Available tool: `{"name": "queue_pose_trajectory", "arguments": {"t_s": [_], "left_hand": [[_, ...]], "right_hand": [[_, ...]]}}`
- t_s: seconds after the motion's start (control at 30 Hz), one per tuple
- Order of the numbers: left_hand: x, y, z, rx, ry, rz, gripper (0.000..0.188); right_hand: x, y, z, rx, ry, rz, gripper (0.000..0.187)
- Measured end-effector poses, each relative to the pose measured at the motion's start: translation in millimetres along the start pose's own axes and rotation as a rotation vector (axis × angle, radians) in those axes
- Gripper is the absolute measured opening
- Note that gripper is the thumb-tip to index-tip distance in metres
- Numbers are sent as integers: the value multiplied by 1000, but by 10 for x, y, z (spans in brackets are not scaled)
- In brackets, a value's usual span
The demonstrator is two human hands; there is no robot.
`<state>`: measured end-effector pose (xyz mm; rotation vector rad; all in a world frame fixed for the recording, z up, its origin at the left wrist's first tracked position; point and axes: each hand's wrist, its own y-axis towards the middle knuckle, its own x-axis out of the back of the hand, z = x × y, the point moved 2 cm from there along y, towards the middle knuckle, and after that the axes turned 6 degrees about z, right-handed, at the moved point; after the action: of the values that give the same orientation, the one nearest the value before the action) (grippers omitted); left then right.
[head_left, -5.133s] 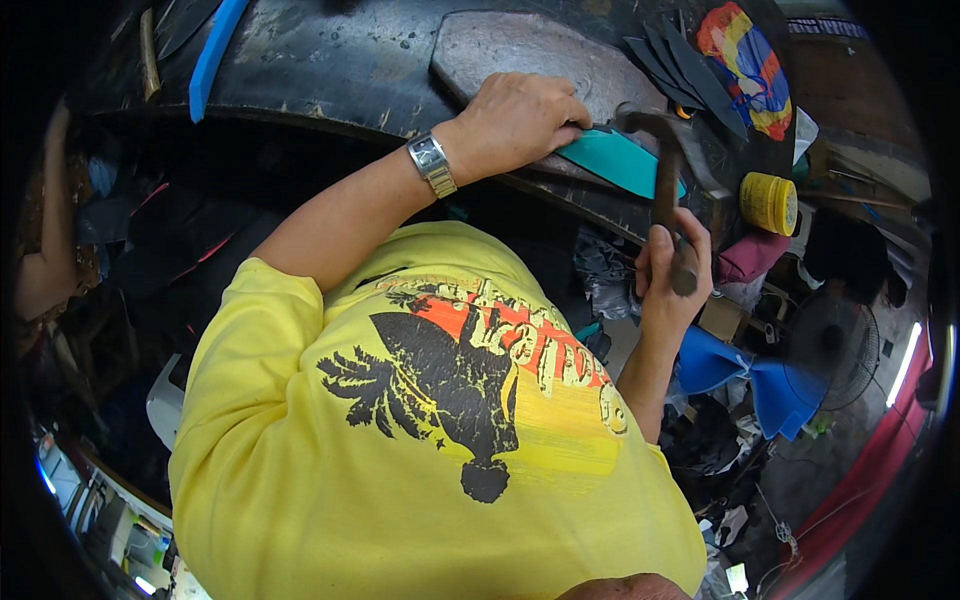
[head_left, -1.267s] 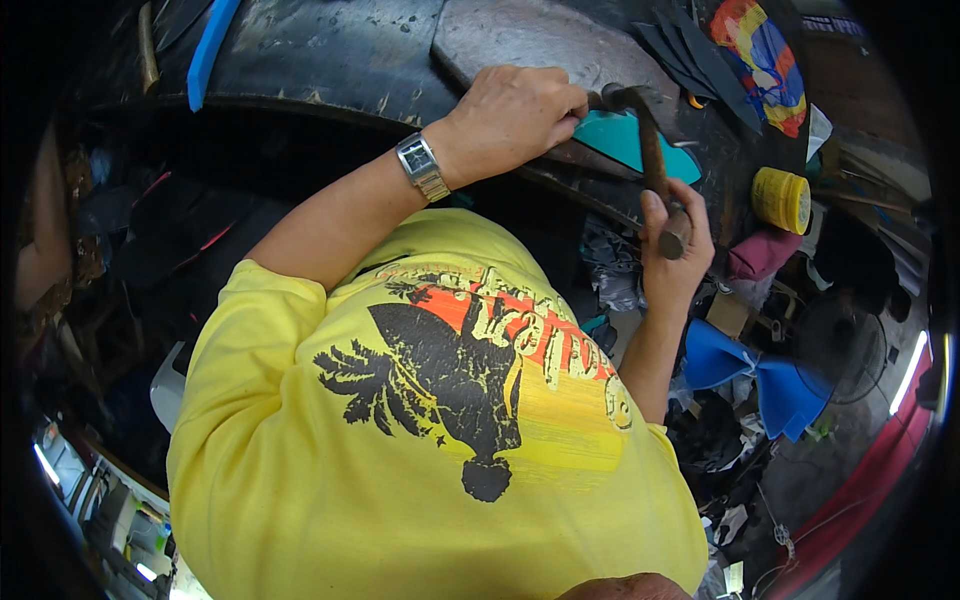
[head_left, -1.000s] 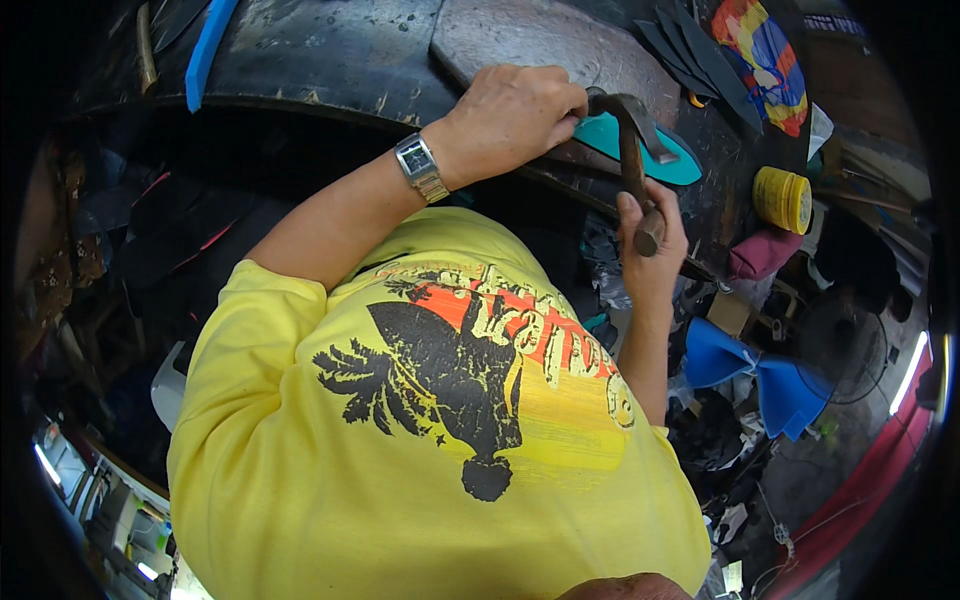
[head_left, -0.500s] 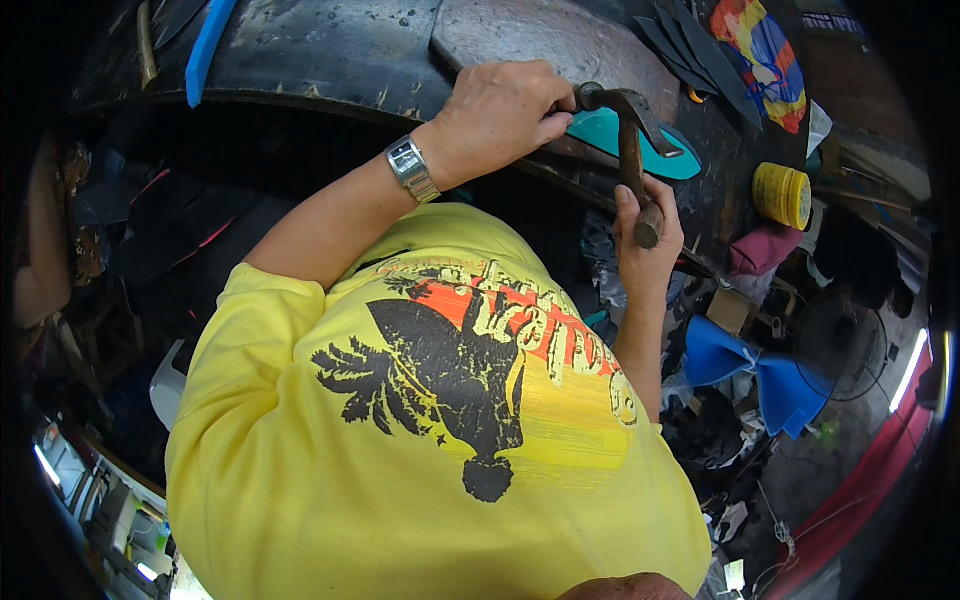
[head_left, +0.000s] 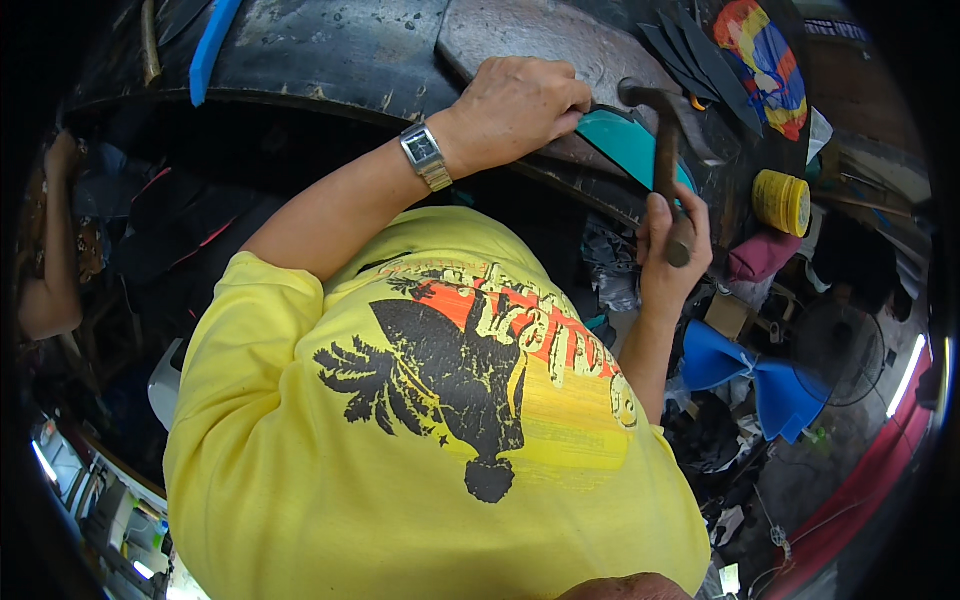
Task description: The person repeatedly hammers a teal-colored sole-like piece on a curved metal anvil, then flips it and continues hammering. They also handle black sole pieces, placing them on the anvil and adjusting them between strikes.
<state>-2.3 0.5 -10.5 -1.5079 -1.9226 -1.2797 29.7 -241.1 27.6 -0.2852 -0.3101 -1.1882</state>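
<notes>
My left hand (head_left: 525, 108), with a metal-banded watch on the wrist, has its fingers closed on the left end of a flat teal sole-shaped piece (head_left: 622, 147) with a dark edge. The piece lies along the near edge of a brown board (head_left: 540, 38) on the workbench. My right hand (head_left: 678, 240) is wrapped round the lower handle of a hammer (head_left: 667, 150). Its metal head, with a round face and a curved tail, is over the board, apart from my left fingers. The handle crosses in front of the teal piece's right part.
Dark cut pieces (head_left: 700, 65) and a multicoloured cloth (head_left: 765, 65) lie at the bench's far right. A yellow tub (head_left: 781, 203) stands at the right edge. A blue strip (head_left: 213, 50) lies far left. Another person's arm (head_left: 50, 250) shows at left; a fan (head_left: 838, 345) stands right.
The hammer and my right hand have moved right, its head lifting off the teal piece. My left hand has shifted slightly right. The other person's arm has come further into view.
</notes>
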Motion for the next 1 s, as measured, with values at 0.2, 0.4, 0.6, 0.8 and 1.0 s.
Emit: {"name": "queue_pose_trajectory", "arguments": {"t_s": [0.2, 0.4, 0.6, 0.8, 1.0], "left_hand": [[8, -5, 12, -17, -13, -4, 12], [10, 12, 2, -9, -3, 22, 11], [5, -7, 1, -20, -12, 11, 12], [-1, -5, -2, -4, -33, -25, 12], [43, -65, -1, 95, -115, 30, 15]], "right_hand": [[-28, 43, -45, 18, -213, 157, 27], [88, 104, 24, -1, -274, 126, 26], [69, 2, 141, 49, -59, 4, 25], [-34, 18, -14, -33, -288, 159, 27], [-22, 21, -74, 5, -283, 154, 27]]}}
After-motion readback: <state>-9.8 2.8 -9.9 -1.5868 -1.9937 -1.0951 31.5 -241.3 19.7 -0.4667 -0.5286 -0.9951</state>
